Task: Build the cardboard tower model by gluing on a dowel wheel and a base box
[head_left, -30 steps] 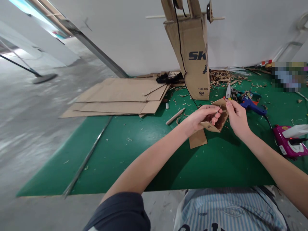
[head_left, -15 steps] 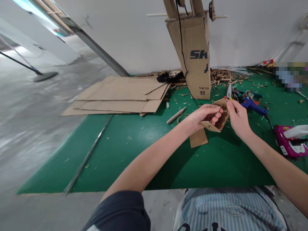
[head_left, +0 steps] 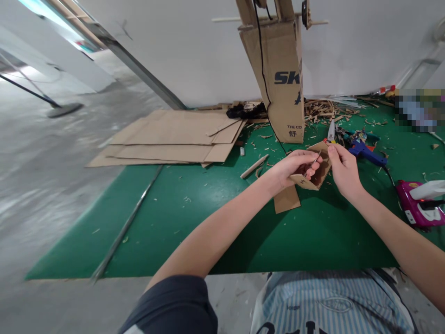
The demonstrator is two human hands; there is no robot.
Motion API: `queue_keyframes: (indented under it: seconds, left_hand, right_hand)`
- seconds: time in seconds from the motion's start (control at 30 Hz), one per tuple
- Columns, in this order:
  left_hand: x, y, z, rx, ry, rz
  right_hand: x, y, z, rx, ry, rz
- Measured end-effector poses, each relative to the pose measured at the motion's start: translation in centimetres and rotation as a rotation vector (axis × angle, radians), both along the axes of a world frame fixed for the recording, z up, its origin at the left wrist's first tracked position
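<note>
Both hands hold a small folded cardboard piece (head_left: 318, 174) above the green mat (head_left: 208, 218). My left hand (head_left: 294, 168) curls its fingers round the piece's left side, and a thin sliver shows between its fingertips. My right hand (head_left: 342, 169) pinches the top right edge of the same piece. A flat cardboard scrap (head_left: 285, 199) lies on the mat just below the hands.
A tall cardboard structure (head_left: 278, 74) with a black cord stands behind the hands. Flat cardboard sheets (head_left: 174, 137) lie at the left. A blue glue gun (head_left: 365, 153), scissors (head_left: 331, 132), a pink object (head_left: 417, 206), a wooden stick (head_left: 253, 167) and cardboard scraps surround the hands.
</note>
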State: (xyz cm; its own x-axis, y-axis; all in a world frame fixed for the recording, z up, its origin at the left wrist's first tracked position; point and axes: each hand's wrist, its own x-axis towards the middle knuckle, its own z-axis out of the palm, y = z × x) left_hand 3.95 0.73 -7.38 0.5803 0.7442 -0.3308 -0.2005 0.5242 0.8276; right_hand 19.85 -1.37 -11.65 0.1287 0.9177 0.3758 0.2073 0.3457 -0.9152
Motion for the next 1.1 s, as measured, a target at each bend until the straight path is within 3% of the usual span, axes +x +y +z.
queue_keyframes:
  seconds: [1.1]
  left_hand:
    - [-0.3, 0.2, -1.0, 0.065, -0.017, -0.042]
  right_hand:
    - [0.2, 0.1, -0.6, 0.096, -0.111, -0.039]
